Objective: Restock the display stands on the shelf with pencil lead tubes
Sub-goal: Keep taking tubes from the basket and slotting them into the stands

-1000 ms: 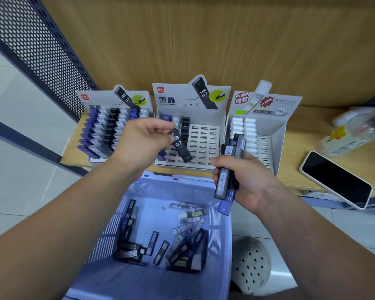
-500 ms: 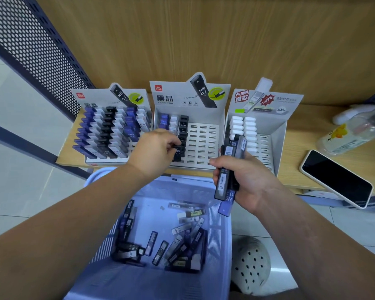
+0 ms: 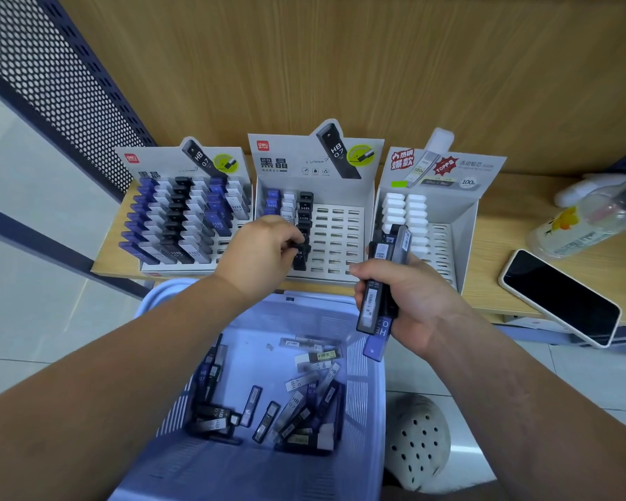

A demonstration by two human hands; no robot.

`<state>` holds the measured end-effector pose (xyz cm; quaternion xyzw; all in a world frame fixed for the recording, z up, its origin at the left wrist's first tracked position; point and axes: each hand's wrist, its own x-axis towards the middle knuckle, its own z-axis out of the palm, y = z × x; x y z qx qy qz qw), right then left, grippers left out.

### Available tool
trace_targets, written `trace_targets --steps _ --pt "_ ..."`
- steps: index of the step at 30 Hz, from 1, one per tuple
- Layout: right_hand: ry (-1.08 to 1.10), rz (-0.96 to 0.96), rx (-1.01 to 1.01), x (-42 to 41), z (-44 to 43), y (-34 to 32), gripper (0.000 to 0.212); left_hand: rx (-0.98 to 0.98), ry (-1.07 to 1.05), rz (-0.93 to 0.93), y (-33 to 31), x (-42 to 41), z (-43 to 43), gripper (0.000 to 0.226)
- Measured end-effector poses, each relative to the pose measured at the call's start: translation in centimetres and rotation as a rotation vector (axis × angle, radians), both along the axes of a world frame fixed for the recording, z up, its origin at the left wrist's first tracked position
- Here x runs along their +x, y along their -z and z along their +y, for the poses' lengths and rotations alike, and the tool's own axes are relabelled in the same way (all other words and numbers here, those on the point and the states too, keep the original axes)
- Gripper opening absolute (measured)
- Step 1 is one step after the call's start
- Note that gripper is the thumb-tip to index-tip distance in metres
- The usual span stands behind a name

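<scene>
At centre frame, my left hand (image 3: 261, 254) pinches a black lead tube (image 3: 301, 253) with curled fingers, at the front of the black column in the middle display stand (image 3: 340, 240). My right hand (image 3: 416, 301), centre right, clamps round a bundle of tubes (image 3: 376, 283). More loose tubes (image 3: 297, 403) lie in the blue basket (image 3: 268, 471), bottom centre.

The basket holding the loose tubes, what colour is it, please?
The basket is pale lavender-blue, seen best in the head view.

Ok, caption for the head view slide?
Left hand pinches a black lead tube at the middle display stand; right hand grips a bundle of tubes.
</scene>
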<state>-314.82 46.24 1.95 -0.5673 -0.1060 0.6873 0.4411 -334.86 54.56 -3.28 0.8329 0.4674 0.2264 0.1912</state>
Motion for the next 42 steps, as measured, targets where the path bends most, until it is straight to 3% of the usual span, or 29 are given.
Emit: trace_targets --steps 9,17,21,28,31,34,38,42 --pt "-0.007 0.028 0.002 -0.1 0.0 -0.3 0.035 0.117 0.081 0.051 0.9 0.3 -0.3 0.013" --pt "-0.01 0.093 0.037 -0.3 0.0 -1.1 0.027 0.095 0.03 0.041 1.0 0.6 -0.1 0.015" --pt "0.002 0.085 0.029 0.0 -0.3 -1.2 0.035 0.004 0.019 0.06 0.4 0.5 0.4 0.014" --pt "0.011 0.093 0.05 0.1 -0.3 -1.4 0.028 0.115 0.118 0.378 0.8 0.3 0.8 0.018" --pt "0.003 0.102 0.054 0.2 -0.3 -1.3 0.024 0.153 0.103 0.383 0.6 0.7 0.2 0.015" --pt "-0.05 0.096 0.058 0.2 -0.3 -1.4 0.018 0.008 -0.046 0.105 -1.3 2.0 -1.5 0.015" --pt "-0.239 0.07 0.084 -0.1 -0.6 -1.5 0.02 -0.7 -0.339 -0.603 -5.4 4.7 -4.5 0.025" --pt "-0.331 0.017 0.099 -0.5 -0.7 -1.5 0.03 -0.825 -0.304 -0.726 -5.9 5.3 -6.0 0.008"
